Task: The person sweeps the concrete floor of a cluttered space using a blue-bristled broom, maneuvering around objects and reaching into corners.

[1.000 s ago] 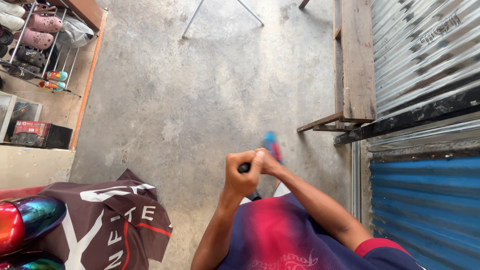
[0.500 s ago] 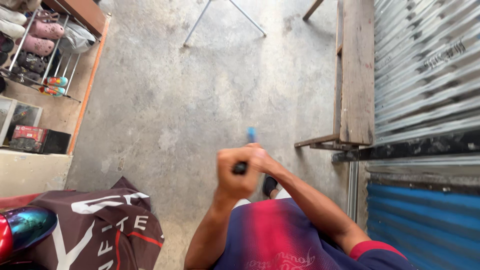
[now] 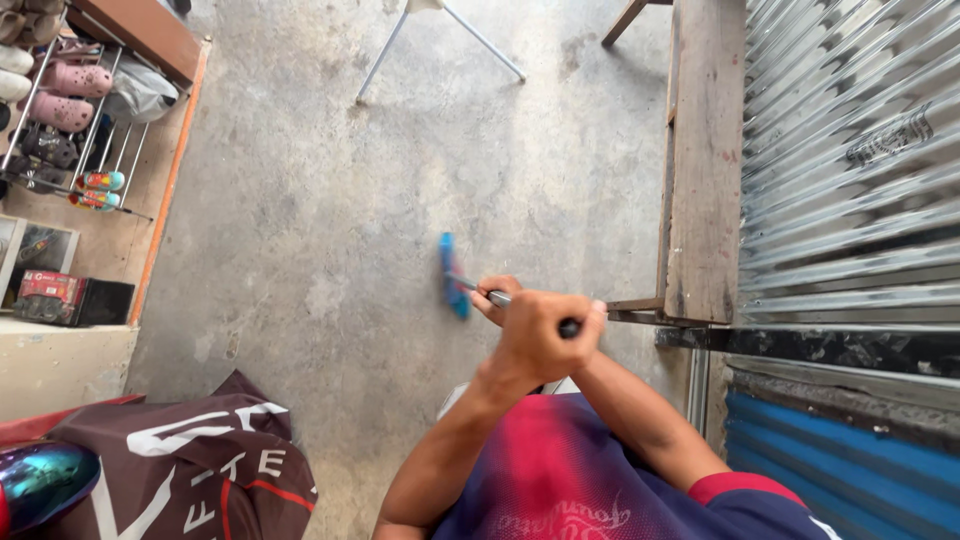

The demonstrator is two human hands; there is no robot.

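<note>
I hold a long-handled push broom with both hands over a concrete floor. Its blue head [image 3: 452,276] rests on the floor in the middle of the view, just left of my hands. My left hand [image 3: 541,334] is a closed fist around the black grip at the handle's upper end. My right hand [image 3: 494,294] grips the metal handle lower down, closer to the blue head, and is partly hidden behind the left fist. My red and blue shirt fills the bottom of the view.
A long wooden bench [image 3: 706,150] runs along the right, beside a corrugated metal wall [image 3: 860,140] with a blue section [image 3: 840,455] below. White chair legs [image 3: 441,40] stand at the top. A shoe rack [image 3: 60,110], a dark box [image 3: 72,298] and a brown jersey [image 3: 200,470] are on the left.
The blue broom head has swept leftward across the floor, from just right of my hands to their left. My hands have shifted right and slightly up.
</note>
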